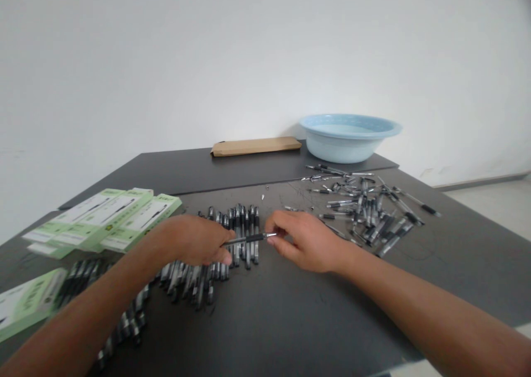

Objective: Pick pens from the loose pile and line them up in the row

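Observation:
A pen (251,237) with a black grip and a silver tip lies level between my two hands. Its rear end is pinched by my left hand (203,239), above a row of capped pens (199,283). Thumb and fingers of my right hand (307,239) close around the silver tip at the other end. Whether a small part also sits in those right fingers is hidden. Right of that hand lies a loose heap of uncapped pens and pen parts (373,211). Two small pieces (263,197) rest on the dark table (290,321) just beyond my hands.
Green-and-white pen boxes (141,222) are stacked at left, with another box (29,305) nearer and more pens (128,324) beside my left forearm. A flat brown cardboard piece (256,146) and a light blue basin (344,147) stand at the back by the wall.

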### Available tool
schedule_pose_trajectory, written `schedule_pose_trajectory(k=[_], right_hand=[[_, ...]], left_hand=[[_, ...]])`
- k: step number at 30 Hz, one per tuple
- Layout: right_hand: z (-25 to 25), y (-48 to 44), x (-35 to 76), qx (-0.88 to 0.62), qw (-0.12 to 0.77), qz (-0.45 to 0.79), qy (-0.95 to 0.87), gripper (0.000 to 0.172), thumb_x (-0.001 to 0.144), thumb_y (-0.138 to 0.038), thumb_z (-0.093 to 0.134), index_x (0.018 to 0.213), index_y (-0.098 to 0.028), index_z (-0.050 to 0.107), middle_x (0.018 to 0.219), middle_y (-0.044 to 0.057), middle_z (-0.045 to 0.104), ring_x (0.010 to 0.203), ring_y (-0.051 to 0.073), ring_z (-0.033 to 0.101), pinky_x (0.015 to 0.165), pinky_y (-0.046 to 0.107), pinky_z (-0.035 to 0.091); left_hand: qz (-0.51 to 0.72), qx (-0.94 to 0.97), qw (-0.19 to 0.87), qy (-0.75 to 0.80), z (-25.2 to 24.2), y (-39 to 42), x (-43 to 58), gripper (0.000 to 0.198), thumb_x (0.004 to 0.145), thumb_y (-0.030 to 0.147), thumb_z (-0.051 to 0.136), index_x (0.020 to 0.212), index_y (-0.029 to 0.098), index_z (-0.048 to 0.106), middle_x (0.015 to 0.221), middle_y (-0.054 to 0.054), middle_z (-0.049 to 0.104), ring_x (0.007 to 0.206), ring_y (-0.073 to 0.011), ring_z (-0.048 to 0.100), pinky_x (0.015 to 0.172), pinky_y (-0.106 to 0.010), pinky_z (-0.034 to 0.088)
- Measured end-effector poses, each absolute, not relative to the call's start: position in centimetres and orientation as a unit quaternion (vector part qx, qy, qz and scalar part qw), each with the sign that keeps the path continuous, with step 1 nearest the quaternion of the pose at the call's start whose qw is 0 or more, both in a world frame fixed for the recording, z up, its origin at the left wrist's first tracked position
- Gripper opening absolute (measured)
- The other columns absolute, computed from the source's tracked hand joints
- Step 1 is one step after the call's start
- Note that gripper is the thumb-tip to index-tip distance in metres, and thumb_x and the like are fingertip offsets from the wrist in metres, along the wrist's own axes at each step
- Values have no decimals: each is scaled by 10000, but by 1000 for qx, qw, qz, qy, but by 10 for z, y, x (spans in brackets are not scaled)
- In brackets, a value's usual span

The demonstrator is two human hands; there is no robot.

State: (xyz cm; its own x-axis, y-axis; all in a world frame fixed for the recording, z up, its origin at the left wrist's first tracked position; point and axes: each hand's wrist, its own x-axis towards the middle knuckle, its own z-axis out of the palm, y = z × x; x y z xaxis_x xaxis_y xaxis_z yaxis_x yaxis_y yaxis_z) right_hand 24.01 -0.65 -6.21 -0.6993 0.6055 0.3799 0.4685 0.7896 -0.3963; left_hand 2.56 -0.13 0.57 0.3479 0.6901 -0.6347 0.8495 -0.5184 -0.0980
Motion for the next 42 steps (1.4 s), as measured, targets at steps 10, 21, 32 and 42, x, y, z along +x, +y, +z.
schedule_pose_trajectory(k=[10,21,32,42], right_hand=[[-63,-5,240,-284,241,125,-919,78,874,-240,480,867,-172,516,794,27,572,697,137,505,637,238,335],[-63,-5,241,-277,220,125,-927,146,924,-281,412,912,-173,510,830,42,587,746,155,531,655,247,348],[-63,-6,240,-272,204,49,-939,222,934,-336,374,845,-178,502,801,44,572,715,157,500,643,262,325],[-65,-4,240,-255,206,74,-942,291,961,-336,295,776,-183,459,723,16,547,674,135,481,633,251,310]], left_hand=[[-304,816,121,476,3,-1,24,365,834,366,504,1154,225,609,1044,-124,697,880,-282,644,712,-330,477],[-305,816,119,477,3,-2,24,346,838,359,495,1135,231,617,1032,-108,702,866,-265,645,705,-315,476],[-321,813,122,470,6,-3,26,339,857,357,480,1143,225,604,1037,-103,699,883,-266,643,719,-314,475],[-309,818,118,470,1,-5,20,427,857,414,456,1224,225,563,1133,-137,659,970,-309,621,759,-371,478]])
